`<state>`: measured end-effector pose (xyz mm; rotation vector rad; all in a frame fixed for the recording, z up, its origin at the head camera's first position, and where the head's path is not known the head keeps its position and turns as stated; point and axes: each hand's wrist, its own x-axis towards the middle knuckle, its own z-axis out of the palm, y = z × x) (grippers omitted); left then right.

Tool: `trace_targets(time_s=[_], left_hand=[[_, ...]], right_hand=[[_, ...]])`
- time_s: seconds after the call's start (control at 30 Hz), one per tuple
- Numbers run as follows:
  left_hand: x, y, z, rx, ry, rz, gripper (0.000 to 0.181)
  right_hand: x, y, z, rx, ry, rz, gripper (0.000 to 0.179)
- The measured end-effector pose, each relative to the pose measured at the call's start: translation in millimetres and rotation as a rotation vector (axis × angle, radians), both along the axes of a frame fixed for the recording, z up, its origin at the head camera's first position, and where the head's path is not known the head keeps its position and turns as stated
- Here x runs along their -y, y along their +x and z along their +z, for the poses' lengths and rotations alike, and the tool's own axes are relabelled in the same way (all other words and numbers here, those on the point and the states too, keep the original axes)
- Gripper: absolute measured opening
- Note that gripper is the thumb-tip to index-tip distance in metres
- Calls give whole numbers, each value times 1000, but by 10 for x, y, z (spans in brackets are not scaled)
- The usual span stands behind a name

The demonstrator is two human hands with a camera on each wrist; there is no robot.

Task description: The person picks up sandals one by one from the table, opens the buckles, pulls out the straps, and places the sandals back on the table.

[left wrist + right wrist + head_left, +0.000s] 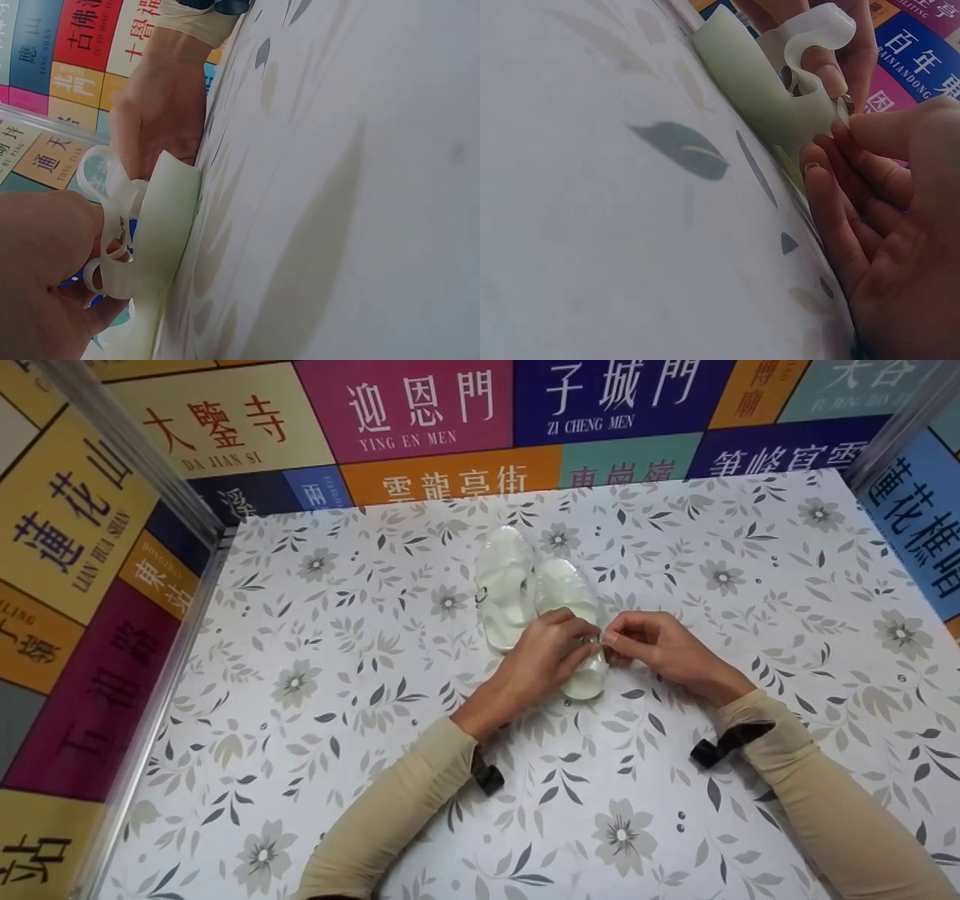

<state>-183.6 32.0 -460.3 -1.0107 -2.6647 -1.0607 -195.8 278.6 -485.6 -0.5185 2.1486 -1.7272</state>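
Note:
Two pale green sandals lie side by side on the patterned tabletop. My left hand (544, 649) is over the right-hand sandal (583, 684), its curled fingers gripping the straps near the buckle, where part of the sandal is hidden. On the sandal's right side, my right hand (660, 649) pinches the end of the ankle strap (843, 112) between thumb and forefinger. In the right wrist view, a small metal buckle (847, 100) shows close to those fingertips. The other sandal (504, 585) stands just to the left, a small dark buckle on its outer side.
A white tabletop (420, 810) with grey flowers and leaves spreads around the sandals. Colourful panels (420, 405) with Chinese lettering stand along the back, and more line the left and right sides. A metal frame (161, 690) runs along the left edge.

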Motion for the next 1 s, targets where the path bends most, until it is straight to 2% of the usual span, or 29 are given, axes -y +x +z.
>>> trace_targets(time_s=[0.13, 0.4, 0.77, 1.0], left_hand=[[-8, -4, -3, 3, 9, -4, 24], [-7, -6, -4, 5, 13, -1, 24], [-18, -17, -23, -25, 20, -5, 23], [-11, -12, -17, -14, 28, 1, 24]], right_hand=[[3, 3, 2, -3, -22, 3, 25], [-14, -2, 25, -8, -31, 85, 23], [6, 3, 1, -20, -30, 81, 21], [-8, 2, 3, -66, 12, 101, 19]])
